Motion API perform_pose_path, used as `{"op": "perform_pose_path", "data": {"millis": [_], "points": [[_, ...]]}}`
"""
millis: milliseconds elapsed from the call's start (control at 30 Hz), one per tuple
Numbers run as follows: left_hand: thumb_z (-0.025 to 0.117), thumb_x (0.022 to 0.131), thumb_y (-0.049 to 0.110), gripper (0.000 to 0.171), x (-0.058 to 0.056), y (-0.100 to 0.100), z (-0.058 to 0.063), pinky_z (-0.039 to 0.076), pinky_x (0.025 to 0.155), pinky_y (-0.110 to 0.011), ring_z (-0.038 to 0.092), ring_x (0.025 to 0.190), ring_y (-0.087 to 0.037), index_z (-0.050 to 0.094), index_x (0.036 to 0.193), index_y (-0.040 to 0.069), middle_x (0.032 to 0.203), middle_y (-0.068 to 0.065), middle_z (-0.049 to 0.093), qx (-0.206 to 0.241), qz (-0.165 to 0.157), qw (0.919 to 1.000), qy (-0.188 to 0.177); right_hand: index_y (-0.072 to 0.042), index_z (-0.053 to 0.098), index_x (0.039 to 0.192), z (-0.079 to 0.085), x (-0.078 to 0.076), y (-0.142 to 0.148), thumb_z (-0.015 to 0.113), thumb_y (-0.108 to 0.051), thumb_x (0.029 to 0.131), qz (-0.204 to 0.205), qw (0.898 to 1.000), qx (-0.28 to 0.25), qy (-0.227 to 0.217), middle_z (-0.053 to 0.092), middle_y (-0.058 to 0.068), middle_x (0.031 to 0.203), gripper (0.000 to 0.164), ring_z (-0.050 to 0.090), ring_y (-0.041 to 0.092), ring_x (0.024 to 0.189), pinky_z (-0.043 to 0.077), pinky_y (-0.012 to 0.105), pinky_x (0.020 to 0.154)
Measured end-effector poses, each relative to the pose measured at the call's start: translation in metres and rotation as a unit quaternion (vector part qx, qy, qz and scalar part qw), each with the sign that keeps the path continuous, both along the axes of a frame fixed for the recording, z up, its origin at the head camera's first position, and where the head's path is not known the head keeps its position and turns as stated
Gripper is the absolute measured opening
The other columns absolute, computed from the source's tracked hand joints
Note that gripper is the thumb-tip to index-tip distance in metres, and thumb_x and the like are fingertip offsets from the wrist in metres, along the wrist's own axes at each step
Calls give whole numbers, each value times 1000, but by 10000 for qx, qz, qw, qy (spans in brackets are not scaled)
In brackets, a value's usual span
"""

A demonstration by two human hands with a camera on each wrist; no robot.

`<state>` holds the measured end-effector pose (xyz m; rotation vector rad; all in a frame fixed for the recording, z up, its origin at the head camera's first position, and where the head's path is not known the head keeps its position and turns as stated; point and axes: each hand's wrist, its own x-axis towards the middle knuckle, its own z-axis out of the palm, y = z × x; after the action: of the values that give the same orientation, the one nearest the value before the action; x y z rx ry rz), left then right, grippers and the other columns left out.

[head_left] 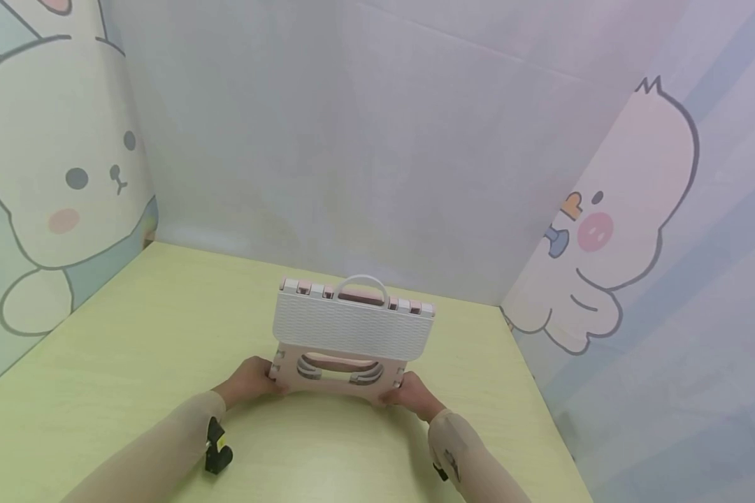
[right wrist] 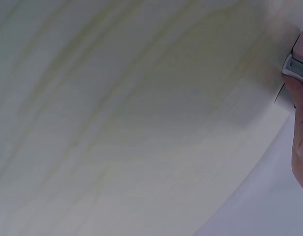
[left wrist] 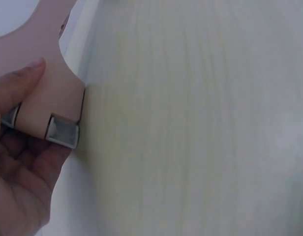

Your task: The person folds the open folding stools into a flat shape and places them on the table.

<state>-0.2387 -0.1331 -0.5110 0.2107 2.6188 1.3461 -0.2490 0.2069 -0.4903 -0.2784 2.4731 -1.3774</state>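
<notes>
A white and pink folding stool (head_left: pixel 352 325) stands on the table in the head view, its textured white panel tilted toward me. A white carrying handle (head_left: pixel 363 279) arches above its hinged top edge. My left hand (head_left: pixel 252 381) grips the pink leg panel at its lower left corner. In the left wrist view, the thumb lies on the pink face (left wrist: pixel 63 91) and the other fingers are behind the edge. At the lower right corner, my right hand (head_left: pixel 415 396) holds the same panel; only part of this hand (right wrist: pixel 301 132) shows in the right wrist view.
The pale yellow table (head_left: pixel 182 314) reaches back to a plain light curtain (head_left: pixel 377 140). Side curtains carry a cartoon rabbit (head_left: pixel 69 140) on the left and a cartoon chick (head_left: pixel 642 175) on the right. A black device (head_left: pixel 217 447) is strapped at the left wrist.
</notes>
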Motion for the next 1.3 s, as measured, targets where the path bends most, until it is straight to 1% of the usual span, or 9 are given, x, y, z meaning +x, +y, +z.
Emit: {"op": "perform_pose_path", "data": {"millis": [267,433,733,800,933,1033,1100,1200,1300], "points": [[80,73,12,19,1,0,0,42,60,-31,49,62,-15,71,85,-1,68,-1,63,3,-26,10000,10,9,67,90,-2,-2,2,74,-1,67,34,9999,-95,11,70,8,83,26,55,10,68,48,27,63],[80,74,13,21,2,0,2,42,60,-31,49,63,-16,71,85,-1,69,-1,63,8,-15,10000,0,9,67,97,-2,-3,2,74,-1,68,90,9999,-113,-14,71,10,90,31,57,10,72,49,27,66],[80,74,14,20,4,-1,4,43,60,-31,49,63,-16,70,84,-1,69,-2,63,36,-33,10000,66,9,67,97,-4,-1,2,74,-3,68,73,9999,-13,121,71,10,88,32,55,10,71,48,28,68],[80,74,15,20,5,-2,4,42,59,-31,48,62,-15,70,83,0,68,-1,63,-17,-51,9999,93,8,68,95,-4,-1,3,74,-5,69,153,9996,95,203,70,8,86,30,54,10,70,47,28,68],[79,76,17,17,7,-5,2,43,59,-31,49,62,-15,70,82,3,68,0,62,-237,-183,9994,198,4,71,90,-3,-1,11,74,-11,74,573,9947,673,516,69,6,78,22,51,9,66,45,28,64],[78,78,18,20,7,-12,4,50,68,-37,60,72,-19,73,90,4,80,-6,68,-312,-328,9984,327,3,72,98,1,-1,24,72,-15,79,806,9873,1140,752,72,9,82,25,59,12,71,49,30,66],[76,79,18,29,7,-19,7,51,76,-44,65,84,-26,71,101,1,93,-12,71,-352,-382,9979,383,6,67,110,4,-2,32,71,-16,82,814,9857,1256,776,72,12,89,36,65,18,78,52,33,69],[74,82,22,44,7,-29,11,49,84,-49,64,99,-35,65,115,-6,106,-19,68,-408,-380,9976,417,9,51,130,6,-4,39,70,-16,84,754,9892,1101,602,71,16,96,56,68,25,85,53,36,71],[73,84,25,53,5,-34,12,49,85,-50,63,100,-39,58,121,-11,110,-25,65,-454,-332,9973,476,6,44,138,4,-7,39,70,-16,86,738,9936,775,368,70,18,100,62,68,22,83,53,34,65]]}}
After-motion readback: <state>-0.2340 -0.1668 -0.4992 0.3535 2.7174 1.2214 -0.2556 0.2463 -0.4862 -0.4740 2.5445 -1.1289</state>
